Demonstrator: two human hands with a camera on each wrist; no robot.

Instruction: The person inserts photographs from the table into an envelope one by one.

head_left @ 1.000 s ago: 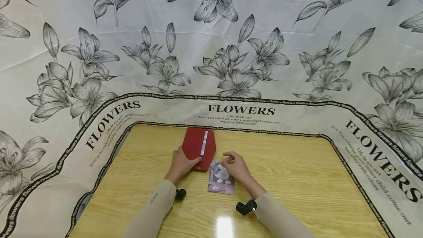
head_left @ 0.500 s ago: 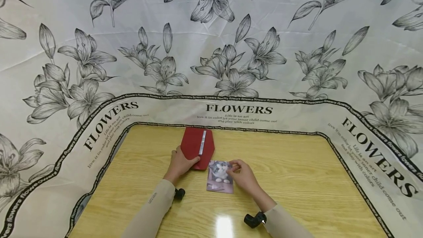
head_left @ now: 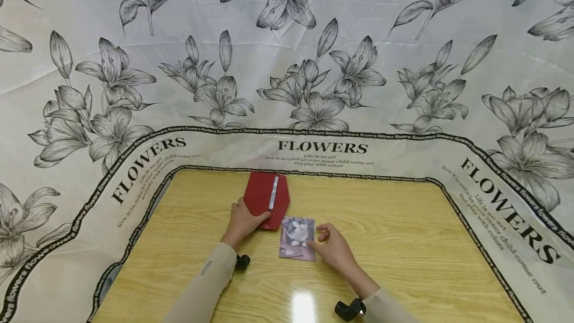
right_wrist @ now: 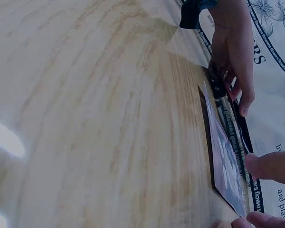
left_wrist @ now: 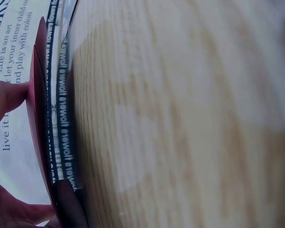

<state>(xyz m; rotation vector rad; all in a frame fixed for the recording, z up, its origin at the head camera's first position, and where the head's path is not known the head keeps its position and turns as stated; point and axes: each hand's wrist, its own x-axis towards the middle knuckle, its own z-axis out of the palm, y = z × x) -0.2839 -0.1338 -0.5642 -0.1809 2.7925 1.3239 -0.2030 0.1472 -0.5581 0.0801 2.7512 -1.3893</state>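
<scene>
In the head view a red envelope (head_left: 257, 193) with a shiny silvery strip lies near the table's back edge. My left hand (head_left: 241, 222) grips its lower left side, thumb on top and fingers at the far edge. The left wrist view shows the envelope (left_wrist: 38, 109) edge-on between thumb and fingers. A photo card of a cat (head_left: 293, 250) lies just below and right of the envelope. Beside its right edge is my right hand (head_left: 338, 250), thumb tip at the edge, fingers bent loosely. In the right wrist view, thumb and fingertips stand apart near the card (right_wrist: 223, 161).
The wood-grain table (head_left: 403, 243) is bordered at the back and sides by a white flower-printed cloth (head_left: 224, 151) with black bands. Dark wrist cameras sit at both cuffs. A bright light reflection shows at the table's front.
My right hand has moved from the card's top right corner down along its right edge, uncovering the cat picture. The left hand keeps its grip on the envelope.
</scene>
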